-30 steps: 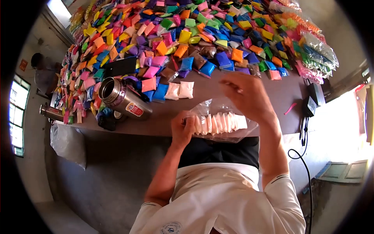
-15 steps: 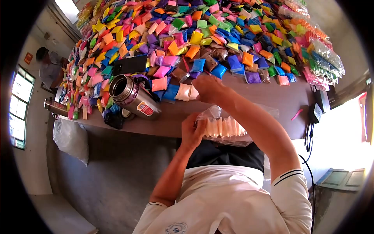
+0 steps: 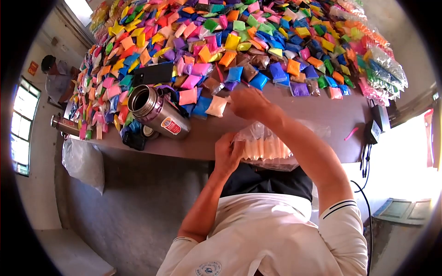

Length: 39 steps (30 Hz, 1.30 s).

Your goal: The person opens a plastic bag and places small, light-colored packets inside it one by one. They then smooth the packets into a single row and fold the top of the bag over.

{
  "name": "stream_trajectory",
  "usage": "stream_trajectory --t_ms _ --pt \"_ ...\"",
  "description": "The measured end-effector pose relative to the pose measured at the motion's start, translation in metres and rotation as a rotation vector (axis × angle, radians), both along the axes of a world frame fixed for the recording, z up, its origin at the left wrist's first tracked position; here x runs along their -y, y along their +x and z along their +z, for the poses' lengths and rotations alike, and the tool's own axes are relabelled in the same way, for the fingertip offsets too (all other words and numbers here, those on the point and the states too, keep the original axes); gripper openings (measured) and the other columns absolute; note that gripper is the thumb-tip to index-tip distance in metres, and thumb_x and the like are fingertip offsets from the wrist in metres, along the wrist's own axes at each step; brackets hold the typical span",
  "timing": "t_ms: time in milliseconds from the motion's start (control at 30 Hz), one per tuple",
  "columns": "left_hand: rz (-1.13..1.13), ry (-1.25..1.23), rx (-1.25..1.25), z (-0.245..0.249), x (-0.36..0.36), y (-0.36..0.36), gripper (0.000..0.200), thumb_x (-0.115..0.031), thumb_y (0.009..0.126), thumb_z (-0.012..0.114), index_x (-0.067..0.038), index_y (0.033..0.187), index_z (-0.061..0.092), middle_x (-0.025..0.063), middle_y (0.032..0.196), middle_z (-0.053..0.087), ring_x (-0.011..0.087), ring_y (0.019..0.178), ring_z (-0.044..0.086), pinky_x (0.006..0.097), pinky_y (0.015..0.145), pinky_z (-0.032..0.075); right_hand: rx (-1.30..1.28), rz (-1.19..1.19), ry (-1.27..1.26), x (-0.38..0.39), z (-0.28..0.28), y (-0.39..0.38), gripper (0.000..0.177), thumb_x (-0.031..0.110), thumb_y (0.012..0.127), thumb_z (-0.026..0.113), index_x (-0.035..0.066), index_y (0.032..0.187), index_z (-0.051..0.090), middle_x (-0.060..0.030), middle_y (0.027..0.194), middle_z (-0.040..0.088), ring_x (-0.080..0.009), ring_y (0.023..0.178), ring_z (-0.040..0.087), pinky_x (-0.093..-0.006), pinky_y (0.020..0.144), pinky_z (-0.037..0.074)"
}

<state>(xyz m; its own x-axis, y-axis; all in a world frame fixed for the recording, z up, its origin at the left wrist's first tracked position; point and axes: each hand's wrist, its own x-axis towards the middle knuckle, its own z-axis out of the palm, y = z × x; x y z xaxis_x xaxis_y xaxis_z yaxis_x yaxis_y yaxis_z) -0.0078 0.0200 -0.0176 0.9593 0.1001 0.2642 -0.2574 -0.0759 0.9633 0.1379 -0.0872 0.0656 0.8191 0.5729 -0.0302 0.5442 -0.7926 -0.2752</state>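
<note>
My left hand (image 3: 228,152) is closed on the left edge of a clear plastic bag (image 3: 255,132) at the table's front edge. Inside the bag stands a row of peach packets (image 3: 264,149). Over the table, beyond the bag, my right hand (image 3: 248,103) has its fingers curled together; whatever is in them is hidden. One peach packet (image 3: 217,106) lies just left of those fingers, beside a blue packet (image 3: 201,108).
A large heap of coloured packets (image 3: 232,42) covers the table's back. An uncapped steel flask (image 3: 168,120) stands at left near a black phone (image 3: 154,73). Filled bags (image 3: 384,64) and black adapters (image 3: 372,132) are at right. A person (image 3: 60,80) is at far left.
Two peach packets lay side by side by my right hand; now one shows there. The right hand has shifted slightly right. My left hand has stayed on the bag.
</note>
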Motion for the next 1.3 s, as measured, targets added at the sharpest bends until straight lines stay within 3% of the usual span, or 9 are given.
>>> stream_trajectory --t_ms 567,667,767,833,933,1000,1067,1100,1300 --pt "-0.044 -0.115 -0.009 0.002 0.003 0.001 0.025 -0.021 0.094 0.066 0.003 0.097 0.059 0.0055 0.081 0.061 0.0113 0.075 0.055 0.0286 0.067 0.047 0.420 0.065 0.150 -0.046 -0.027 -0.025 0.024 0.010 0.077 0.064 -0.005 0.095 0.066 -0.0120 0.079 0.067 -0.0295 0.079 0.070 -0.0387 0.070 0.057" --pt "-0.038 -0.135 -0.061 0.006 0.006 0.001 0.027 -0.025 0.097 0.064 0.002 0.095 0.059 0.0037 0.077 0.059 0.0093 0.073 0.052 0.0282 0.065 0.046 0.392 0.114 0.027 -0.049 -0.038 -0.014 0.045 0.024 0.076 0.074 -0.004 0.107 0.057 -0.0184 0.095 0.066 -0.0340 0.085 0.069 -0.0418 0.076 0.056" --pt "-0.028 -0.099 -0.022 0.001 0.004 0.003 0.028 -0.026 0.099 0.061 0.002 0.093 0.060 0.0028 0.074 0.058 0.0083 0.072 0.051 0.0281 0.063 0.045 0.364 0.124 0.093 -0.046 -0.033 -0.007 0.032 0.020 0.078 0.069 -0.002 0.100 0.062 -0.0183 0.088 0.067 -0.0333 0.083 0.068 -0.0423 0.073 0.056" --pt "-0.023 -0.060 0.004 0.002 0.003 0.002 0.028 -0.025 0.100 0.060 0.002 0.092 0.061 0.0025 0.074 0.058 0.0082 0.071 0.051 0.0281 0.063 0.044 0.084 0.066 0.209 -0.035 -0.017 -0.004 0.018 0.015 0.078 0.064 0.001 0.089 0.064 -0.0186 0.081 0.067 -0.0341 0.078 0.067 -0.0441 0.070 0.055" --pt "-0.009 0.006 0.008 0.011 0.005 0.001 0.028 -0.024 0.099 0.061 0.003 0.092 0.063 0.0015 0.073 0.058 0.0072 0.070 0.051 0.0270 0.060 0.044 0.119 0.234 0.155 -0.013 0.008 0.007 0.017 0.016 0.079 0.063 0.002 0.088 0.065 -0.0222 0.085 0.067 -0.0374 0.074 0.067 -0.0447 0.067 0.055" --pt "0.003 -0.050 -0.082 0.012 0.005 -0.002 0.027 -0.023 0.098 0.061 0.003 0.093 0.064 0.0014 0.072 0.058 0.0062 0.069 0.051 0.0259 0.059 0.044 0.266 0.328 0.024 0.014 0.025 0.001 0.018 0.016 0.083 0.062 0.001 0.092 0.065 -0.0184 0.086 0.070 -0.0304 0.067 0.070 -0.0390 0.061 0.055" --pt "0.013 -0.047 -0.091 0.012 0.006 -0.003 0.027 -0.023 0.098 0.061 0.003 0.093 0.064 0.0011 0.072 0.058 0.0058 0.068 0.051 0.0254 0.058 0.043 -0.576 -0.117 0.704 0.041 0.058 -0.025 0.023 0.017 0.084 0.063 -0.003 0.097 0.065 -0.0113 0.081 0.071 -0.0203 0.065 0.071 -0.0341 0.056 0.055" --pt "0.024 -0.038 -0.093 0.013 0.006 -0.002 0.026 -0.024 0.098 0.062 0.002 0.093 0.065 0.0009 0.072 0.058 0.0053 0.067 0.051 0.0249 0.057 0.043 -0.643 -0.119 0.773 0.053 0.067 -0.031 0.022 0.017 0.086 0.063 -0.003 0.097 0.064 -0.0082 0.084 0.070 -0.0133 0.066 0.069 -0.0289 0.055 0.053" --pt "0.038 0.023 -0.036 0.016 0.005 -0.002 0.027 -0.025 0.098 0.061 0.000 0.092 0.065 -0.0006 0.074 0.059 0.0047 0.067 0.051 0.0235 0.057 0.042 -0.756 -0.229 1.067 0.119 0.079 -0.076 0.025 0.017 0.088 0.063 -0.002 0.104 0.062 -0.0098 0.090 0.069 -0.0143 0.074 0.069 -0.0269 0.061 0.053"
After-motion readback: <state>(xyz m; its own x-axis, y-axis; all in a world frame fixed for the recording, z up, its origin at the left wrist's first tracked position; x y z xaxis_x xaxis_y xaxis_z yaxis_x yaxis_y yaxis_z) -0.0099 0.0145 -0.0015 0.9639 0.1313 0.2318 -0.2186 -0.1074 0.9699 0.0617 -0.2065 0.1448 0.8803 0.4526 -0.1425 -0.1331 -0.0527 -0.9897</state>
